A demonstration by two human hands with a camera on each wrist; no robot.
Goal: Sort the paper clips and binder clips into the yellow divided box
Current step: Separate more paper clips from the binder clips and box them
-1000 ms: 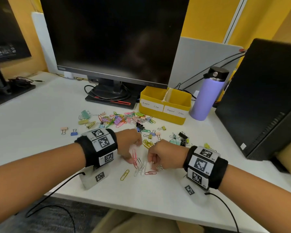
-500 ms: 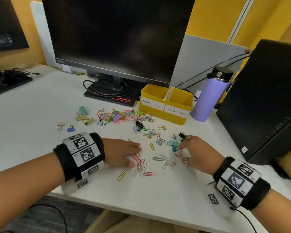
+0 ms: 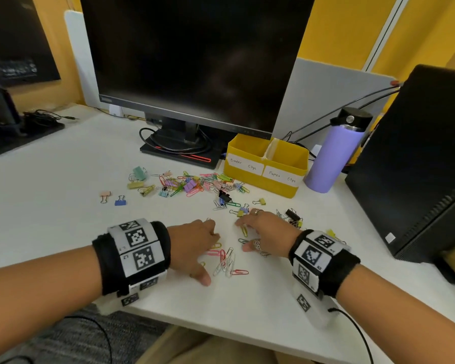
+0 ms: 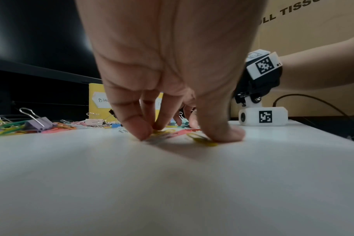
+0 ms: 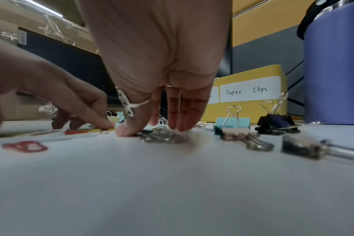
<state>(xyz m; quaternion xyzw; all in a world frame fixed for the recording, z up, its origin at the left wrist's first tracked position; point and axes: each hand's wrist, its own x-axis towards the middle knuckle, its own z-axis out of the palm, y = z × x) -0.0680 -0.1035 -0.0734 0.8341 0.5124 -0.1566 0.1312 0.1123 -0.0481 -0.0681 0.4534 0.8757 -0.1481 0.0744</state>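
From the head view both hands, left hand [image 3: 195, 248] and right hand [image 3: 267, 236], lie flat with fingers spread over loose paper clips [image 3: 227, 261] before the yellow divided box [image 3: 265, 166], while the wrist views show fingertips [image 4: 140, 127] pressing clips against the desk [image 5: 172, 183], gripping none.

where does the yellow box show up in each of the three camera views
Head: yellow box sits right of centre, in front of the monitor, beside the purple bottle.
Left wrist: a strip of it shows behind the fingers.
Right wrist: right of centre, with its "Paper Clips" label.
Shared landmark: its white labels.
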